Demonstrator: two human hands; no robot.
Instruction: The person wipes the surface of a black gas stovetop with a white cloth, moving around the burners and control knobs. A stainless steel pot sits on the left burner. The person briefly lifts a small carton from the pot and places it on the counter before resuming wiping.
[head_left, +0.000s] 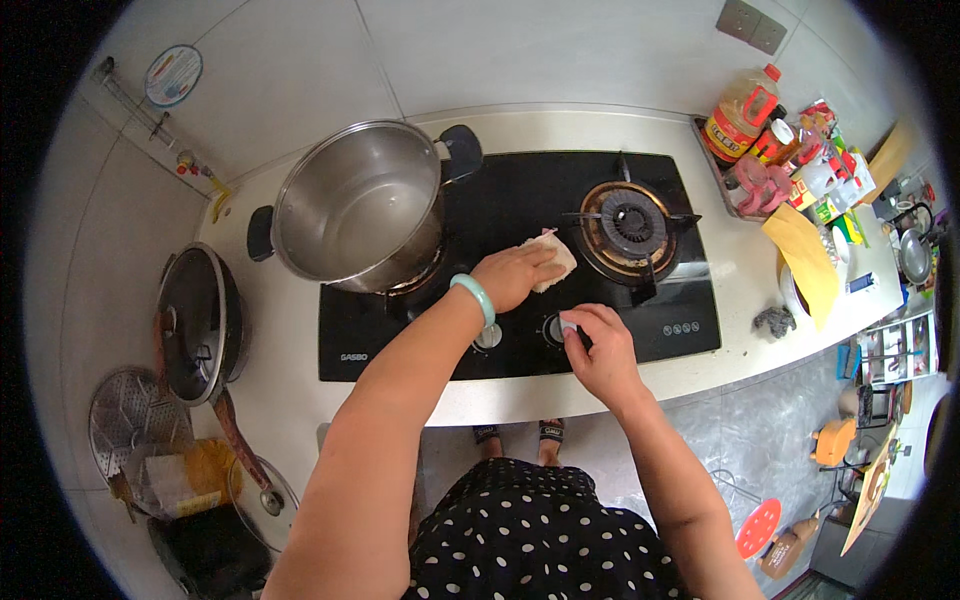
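My left hand (514, 276), with a pale green bangle at the wrist, presses a folded cream cloth (556, 271) onto the black glass gas hob (517, 195). The cloth lies just left of the right burner (630, 221), which has its pan support around it. Thumb and fingers of my right hand (602, 346) pinch the right control knob (556, 330) near the hob's front edge. Under my left wrist sits the other knob (488, 337), partly covered. A large steel pot (364, 202) with black handles stands on the left burner, tilted in view, and no food shows inside.
A lidded wok (196, 322) leans at the left wall, near a perforated steamer plate (135, 420) and a glass lid (262, 502). At right are a tray of bottles (739, 124), a bowl (793, 289) under yellow paper (802, 259) and a dark scourer (774, 322).
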